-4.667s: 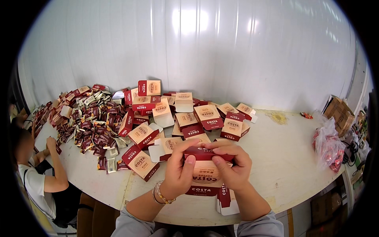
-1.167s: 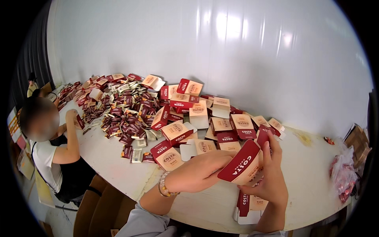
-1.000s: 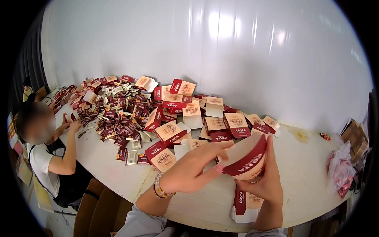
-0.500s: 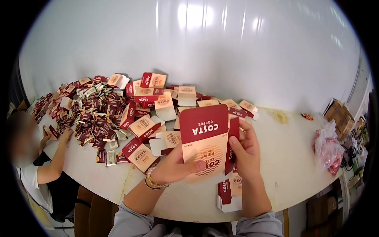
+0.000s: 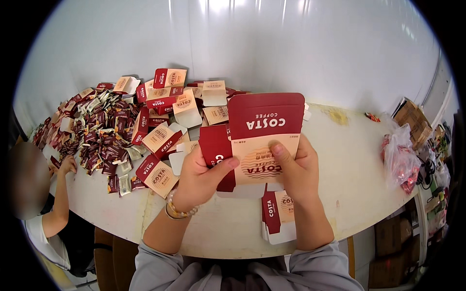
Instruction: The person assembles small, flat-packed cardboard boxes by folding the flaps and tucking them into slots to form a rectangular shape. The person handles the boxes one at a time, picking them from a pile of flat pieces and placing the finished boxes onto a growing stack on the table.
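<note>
In front of me I hold a maroon-and-cream cardboard carton (image 5: 266, 118), its printed front facing me with the lettering upside down. My left hand (image 5: 196, 180) grips the maroon side panel at the carton's left, thumb on top. My right hand (image 5: 297, 169) closes on the right part, its thumb pressed on the cream front. The fingers behind the board are mostly hidden. Below the carton, near the table's front edge, lies a small stack of flat cartons (image 5: 279, 218) in the same colours.
Formed cartons (image 5: 162, 138) lie heaped left of centre, beside a large pile of small sachets (image 5: 104, 128) on the white table (image 5: 354, 194). A co-worker's hand (image 5: 68, 165) rests by the pile. At the right edge stand a clear plastic bag (image 5: 400, 155) and a cardboard box (image 5: 411, 119).
The carton has turned: its side panel, at the right before, now shows at the left. My right thumb has moved onto the front. The view has shifted, and the co-worker's arm has moved.
</note>
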Demonstrator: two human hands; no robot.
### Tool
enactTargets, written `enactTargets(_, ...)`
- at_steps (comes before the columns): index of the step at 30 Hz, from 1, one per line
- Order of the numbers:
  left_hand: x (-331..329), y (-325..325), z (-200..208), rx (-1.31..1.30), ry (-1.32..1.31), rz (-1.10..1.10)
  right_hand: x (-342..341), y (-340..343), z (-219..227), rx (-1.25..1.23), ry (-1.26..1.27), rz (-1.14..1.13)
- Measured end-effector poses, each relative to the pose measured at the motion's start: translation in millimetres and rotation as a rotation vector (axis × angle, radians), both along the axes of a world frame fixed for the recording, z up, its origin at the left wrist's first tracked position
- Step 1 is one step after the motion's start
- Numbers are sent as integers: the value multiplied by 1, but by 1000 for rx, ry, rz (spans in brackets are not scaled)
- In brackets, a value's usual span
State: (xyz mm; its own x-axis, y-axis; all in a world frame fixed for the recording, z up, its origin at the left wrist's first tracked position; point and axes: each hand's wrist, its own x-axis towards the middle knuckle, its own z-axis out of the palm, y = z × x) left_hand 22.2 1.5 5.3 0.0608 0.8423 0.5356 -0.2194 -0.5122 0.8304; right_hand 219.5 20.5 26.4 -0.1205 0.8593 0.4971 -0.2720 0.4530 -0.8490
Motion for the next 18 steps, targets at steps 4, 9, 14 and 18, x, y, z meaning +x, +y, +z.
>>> enactTargets(4,16,-12,-8,27,-27,173,-6,12,-7,318,-270,-338)
enactTargets(9,18,-17,-11,139,-84,-194,-19,-5,3,429,-320,127)
enactTargets(14,8,-3,-1,316,169,-55,-4,-8,2,53,-253,247)
enactTargets(18,7,-3,6,229,17,108,4,-7,9,40,-164,272)
